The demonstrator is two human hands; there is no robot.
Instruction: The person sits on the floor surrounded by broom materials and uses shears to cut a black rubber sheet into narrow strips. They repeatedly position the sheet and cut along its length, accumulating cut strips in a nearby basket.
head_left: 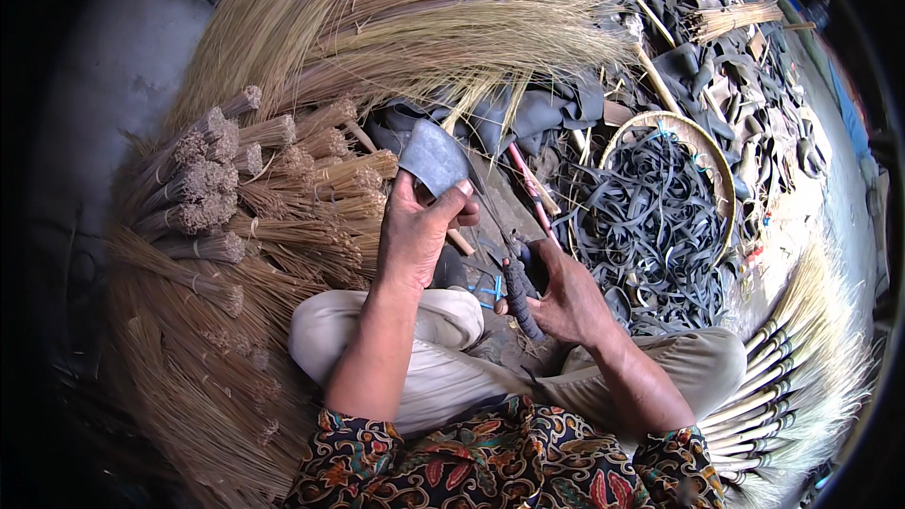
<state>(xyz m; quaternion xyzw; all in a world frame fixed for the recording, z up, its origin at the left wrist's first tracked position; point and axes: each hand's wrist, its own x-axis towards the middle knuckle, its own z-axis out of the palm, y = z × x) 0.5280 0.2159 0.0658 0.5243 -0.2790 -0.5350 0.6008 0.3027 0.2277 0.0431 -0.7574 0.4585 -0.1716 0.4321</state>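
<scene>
My left hand [415, 231] grips a flat grey sheet of rubber [434, 158], thumb pressed on its lower edge, holding it up above my lap. My right hand [563, 297] is closed around the dark wrapped handle of a knife [519, 297]. The knife's thin blade runs up toward the rubber sheet. Both hands are over my crossed legs in beige trousers [434, 358].
Bundles of tied broom sticks [245, 217] are stacked at my left and behind. A round basket [660, 207] full of black rubber strips sits at the right. Finished brooms [792, 368] lie at lower right. Rubber scraps [735, 66] cover the far right.
</scene>
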